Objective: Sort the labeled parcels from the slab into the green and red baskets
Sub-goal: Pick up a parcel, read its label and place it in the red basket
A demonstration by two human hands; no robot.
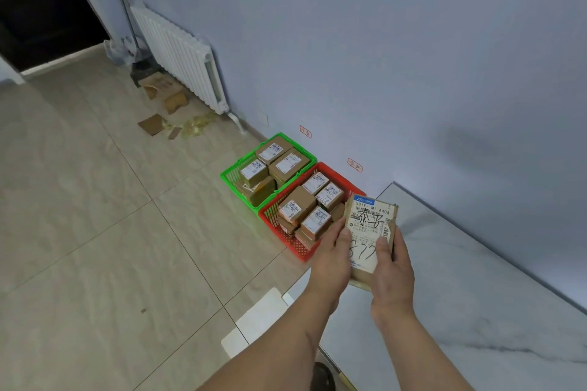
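1. Brown parcel (370,232) is gripped label-up by left hand (330,259) and right hand (392,267) above the bench (476,295) edge, beside the red basket (286,232).
2. Label-reading step, apparently; next, choose that or the green basket (235,173) and lower it in.

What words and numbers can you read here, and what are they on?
"501E- M1 A40A": printed on the held parcel's label.
"877": handwritten lower on that label; last digit unsure.
Big handwritten characters there: unclear.
Basket parcels' labels: too small.
Red wall tags: too blurred.
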